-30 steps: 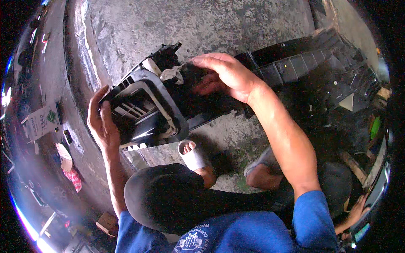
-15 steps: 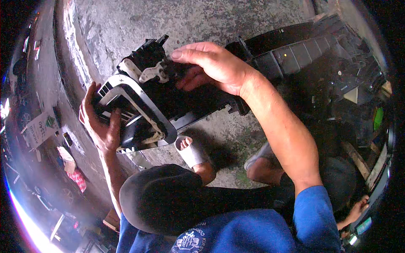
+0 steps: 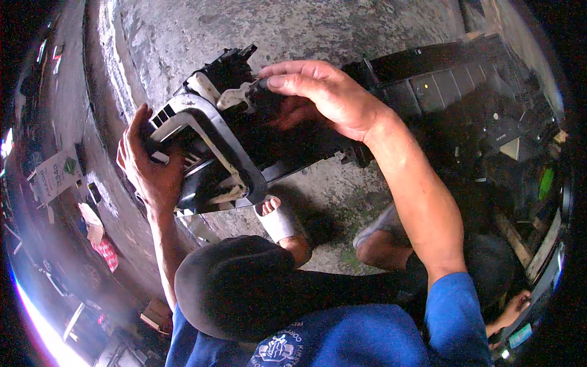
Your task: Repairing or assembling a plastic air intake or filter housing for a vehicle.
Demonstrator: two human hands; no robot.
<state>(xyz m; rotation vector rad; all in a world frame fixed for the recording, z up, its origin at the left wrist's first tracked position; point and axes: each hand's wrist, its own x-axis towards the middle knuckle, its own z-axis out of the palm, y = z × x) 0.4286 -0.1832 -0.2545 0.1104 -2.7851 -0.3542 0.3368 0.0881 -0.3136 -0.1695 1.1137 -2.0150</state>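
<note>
at the far left we saw a pale printed panel (image 3: 56, 174) with a green diamond mark, leaning at a tilt, and below it a crumpled red-and-white packet (image 3: 105, 254) on the dark ground. farther down lay a brown cardboard box (image 3: 157, 316). next came our left hand (image 3: 150, 168), its fingers curled around the outer left end of a black plastic housing (image 3: 269, 144), the thumb bent over the near side of the opening, so we had that end in a firm hold. the housing was in front of our knees, slanting across the view, with a rounded frame (image 3: 199, 110) around its slotted opening and a white lever (image 3: 235, 96) on its upper side. a grey slipper (image 3: 278, 223) showed just below it, on the concrete floor (image 3: 330, 177). our right hand (image 3: 330, 95) arched over the housing beside the lever, upper fingers long and close together, lower ones bent into shadow; we could not tell whether they pinched anything. beyond it stretched a long ribbed black panel (image 3: 443, 88). at the far right were a bright green object (image 3: 545, 183), a wooden strip (image 3: 513, 238) and another person's hand (image 3: 518, 303).
</note>
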